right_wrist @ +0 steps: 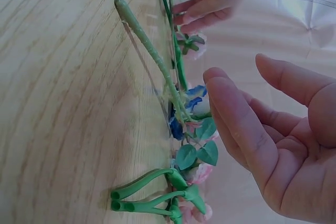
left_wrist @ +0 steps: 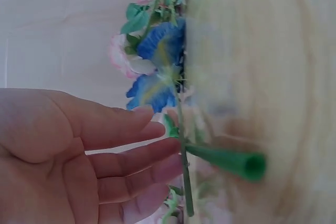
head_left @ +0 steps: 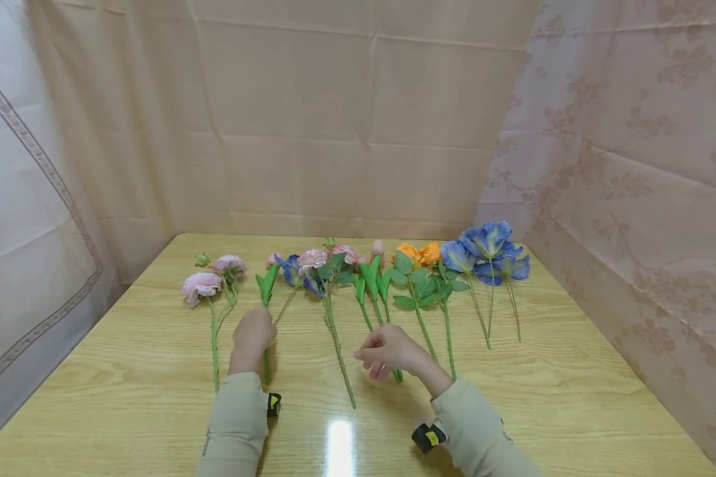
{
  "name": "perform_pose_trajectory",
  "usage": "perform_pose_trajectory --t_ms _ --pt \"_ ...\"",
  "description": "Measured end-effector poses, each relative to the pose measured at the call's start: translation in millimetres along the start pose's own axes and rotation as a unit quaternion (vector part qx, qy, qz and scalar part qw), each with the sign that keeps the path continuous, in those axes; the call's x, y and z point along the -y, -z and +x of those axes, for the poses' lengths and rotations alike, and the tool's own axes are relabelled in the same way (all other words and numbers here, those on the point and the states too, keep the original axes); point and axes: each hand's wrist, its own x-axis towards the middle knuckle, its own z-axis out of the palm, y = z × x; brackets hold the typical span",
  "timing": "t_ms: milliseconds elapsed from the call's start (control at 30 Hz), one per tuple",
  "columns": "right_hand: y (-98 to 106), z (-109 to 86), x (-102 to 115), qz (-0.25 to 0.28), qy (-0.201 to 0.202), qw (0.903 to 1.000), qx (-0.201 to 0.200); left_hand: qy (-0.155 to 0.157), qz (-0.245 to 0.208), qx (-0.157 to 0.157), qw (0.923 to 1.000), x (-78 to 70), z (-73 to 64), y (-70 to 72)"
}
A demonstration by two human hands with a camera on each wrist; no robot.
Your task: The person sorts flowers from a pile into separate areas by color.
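My left hand [head_left: 254, 334] is over the stem of a single green-leaved flower [head_left: 266, 283], beside a blue flower [head_left: 290, 268] with a thin stem. In the left wrist view its fingers [left_wrist: 126, 161] are extended and slightly bent, fingertips right at the blue flower's stem [left_wrist: 185, 171]. A thick green stem [left_wrist: 231, 161] points toward that camera. My right hand [head_left: 394, 351], loosely bent with nothing in it, hovers above the lower stems of several green-leaved pink flowers [head_left: 372, 278]. In the right wrist view its thumb stands apart from the fingers [right_wrist: 236, 114].
A pink peony stem [head_left: 201, 286] lies at the left, another pink bunch [head_left: 313, 258] between the hands. Orange flowers [head_left: 417, 253] and several blue flowers [head_left: 489, 245] lie on the right. The wooden table [head_left: 155, 411] is backed by a beige curtain [head_left: 286, 119].
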Motion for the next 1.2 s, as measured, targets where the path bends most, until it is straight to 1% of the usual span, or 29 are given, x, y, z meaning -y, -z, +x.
perform_pose_trajectory --t_ms 133,267,433,633,733,800,867,933,1067,1200 --pt "-0.4 -0.1 -1.6 0.003 0.001 1.0000 0.001 0.020 0.009 0.024 0.9995 3.4 2.2 -2.7" --pt "-0.7 0.3 -3.0 0.004 0.002 1.0000 0.002 0.035 0.013 0.027 0.9989 6.9 5.1 -5.1" --pt "-1.0 0.2 -3.3 0.003 0.005 1.0000 0.006 0.035 0.020 0.020 0.9990 8.8 5.1 -5.8" --pt "-1.3 -1.1 -2.1 0.008 0.010 0.9999 0.010 0.023 0.021 0.012 0.9994 11.3 4.5 -7.7" --pt "-1.7 -1.2 -2.7 0.008 0.011 0.9998 0.012 0.020 0.019 0.023 0.9994 11.8 5.1 -8.2" --pt "-2.0 -1.3 -3.3 0.008 0.010 0.9998 0.012 0.022 0.016 0.033 0.9991 11.7 5.4 -7.9" --pt "-2.2 -1.4 -3.9 0.008 0.009 0.9998 0.012 0.023 0.018 0.037 0.9989 11.3 5.1 -6.9" --pt "-2.4 -1.7 -4.2 0.009 0.008 0.9999 0.012 0.026 0.020 0.032 0.9989 11.5 4.8 -6.1" --pt "-2.8 -1.8 -4.9 0.012 0.011 0.9998 0.014 0.023 0.026 0.008 0.9994 11.6 3.2 -3.2" --pt "-3.3 -1.3 -5.9 0.016 0.015 0.9996 0.018 0.014 0.035 -0.011 0.9993 9.9 1.2 2.4"
